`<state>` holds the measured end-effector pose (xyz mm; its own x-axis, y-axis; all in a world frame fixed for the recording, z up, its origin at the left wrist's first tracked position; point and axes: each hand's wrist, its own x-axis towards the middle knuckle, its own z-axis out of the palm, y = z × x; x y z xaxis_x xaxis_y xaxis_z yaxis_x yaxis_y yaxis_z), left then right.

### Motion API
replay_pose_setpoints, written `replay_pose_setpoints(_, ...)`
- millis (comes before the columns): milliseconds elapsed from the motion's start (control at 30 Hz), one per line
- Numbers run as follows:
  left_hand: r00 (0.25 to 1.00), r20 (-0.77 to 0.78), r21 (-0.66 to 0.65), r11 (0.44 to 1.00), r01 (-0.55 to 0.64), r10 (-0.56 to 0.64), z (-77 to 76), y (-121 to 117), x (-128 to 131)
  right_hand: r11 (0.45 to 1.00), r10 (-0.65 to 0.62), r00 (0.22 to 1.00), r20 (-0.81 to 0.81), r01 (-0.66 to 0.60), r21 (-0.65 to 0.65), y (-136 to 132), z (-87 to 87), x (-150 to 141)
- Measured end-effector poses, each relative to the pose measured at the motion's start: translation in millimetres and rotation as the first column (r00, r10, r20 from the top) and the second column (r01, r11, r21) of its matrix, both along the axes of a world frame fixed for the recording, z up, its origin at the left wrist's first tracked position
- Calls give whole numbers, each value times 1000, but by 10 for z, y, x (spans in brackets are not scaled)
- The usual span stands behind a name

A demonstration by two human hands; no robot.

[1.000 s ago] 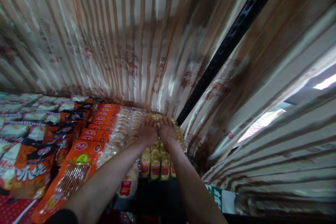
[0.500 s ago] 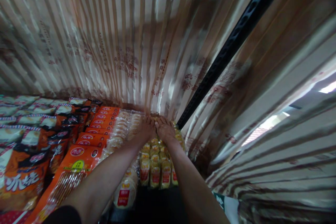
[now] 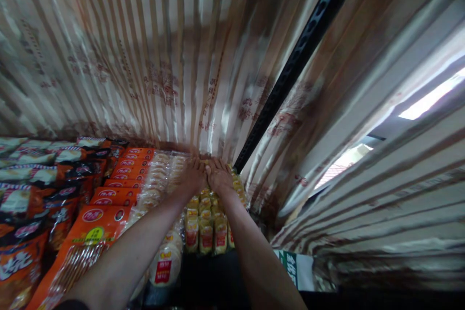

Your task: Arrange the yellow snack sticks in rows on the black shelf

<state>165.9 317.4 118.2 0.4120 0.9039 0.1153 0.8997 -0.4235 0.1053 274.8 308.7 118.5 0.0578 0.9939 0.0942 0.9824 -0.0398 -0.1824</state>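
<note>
Two rows deep or more, the small oblong packs in yellow film with red labels (image 3: 206, 235) stand just behind the bare near strip of the flat black shelf (image 3: 210, 273); a pull toward me could tip the front ones over. Near left, a clear plastic pack of round, pale crackers with a red label (image 3: 163, 261) sits close beside my left forearm (image 3: 134, 242), which crosses over bright orange, flat plastic pouches (image 3: 109, 218); if that arm sags, it could crush crackers or drag the overlapping pouches askew.

Farther in, my left grip (image 3: 195, 174) and right grip (image 3: 218, 174) lie side by side over the far part of the yellow rows, palms down, fingers stretched forward. I see nothing pinched, though the palms hide what is beneath. Pressing too hard could squash the contents; uneven pressure could buckle the rows sideways.

Far right, the slim black perforated post (image 3: 290, 72) rises close by, where my knuckles could knock. Farthest, the cream-and-brown striped, pleated curtain (image 3: 174, 34) hangs behind; packs shoved too far could snag its folds.
</note>
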Motion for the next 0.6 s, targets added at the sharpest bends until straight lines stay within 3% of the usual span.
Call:
replay_pose_setpoints(133,999,46,26,1000,-11,9,80,-98,66,995,-87,996,8,86,55,-98,69,64)
replay_pose_setpoints(233,998,58,18,1000,1,-2,90,-210,98,998,-62,998,31,61,25,-196,113,121)
replay_pose_setpoints(400,997,44,-31,997,68,-66,-48,-289,111,998,-54,996,74,56,-27,-293,77,173)
replay_pose_setpoints(600,999,36,-58,998,33,-31,-181,-270,110,996,-68,994,81,73,-58,-304,-31,168)
